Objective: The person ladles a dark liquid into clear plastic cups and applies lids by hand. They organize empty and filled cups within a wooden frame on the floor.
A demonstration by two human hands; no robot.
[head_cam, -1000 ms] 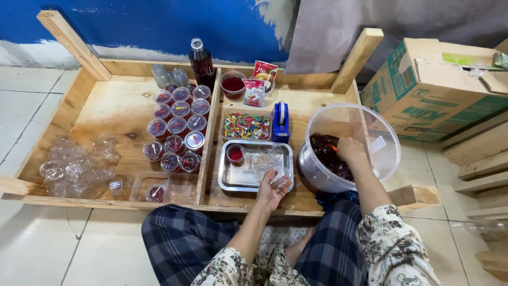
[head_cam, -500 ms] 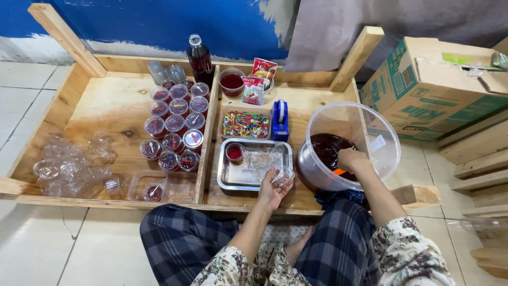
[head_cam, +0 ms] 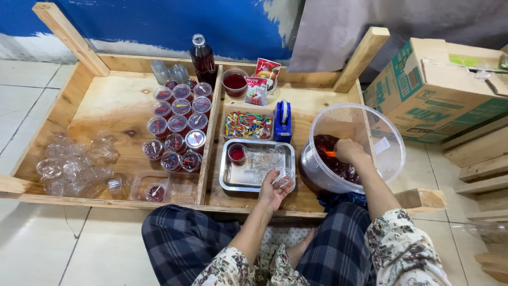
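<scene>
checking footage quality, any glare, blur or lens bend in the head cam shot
Head view: even, soft light with faint shadows; glare on the metal tray and the clear tub; wide-lens bend bows the wooden frame at the edges; left hand and right hand look sharp, no motion blur.

the right hand (head_cam: 349,151), a second ago up at the near rim of the clear tub (head_cam: 389,153), has sunk inside it and now grips an orange-handled tool (head_cam: 329,154) over the dark red jelly (head_cam: 330,159). the left hand (head_cam: 273,191) has lifted a little at the steel tray's (head_cam: 233,182) near right corner, cradling a small clear cup (head_cam: 284,177).
</scene>
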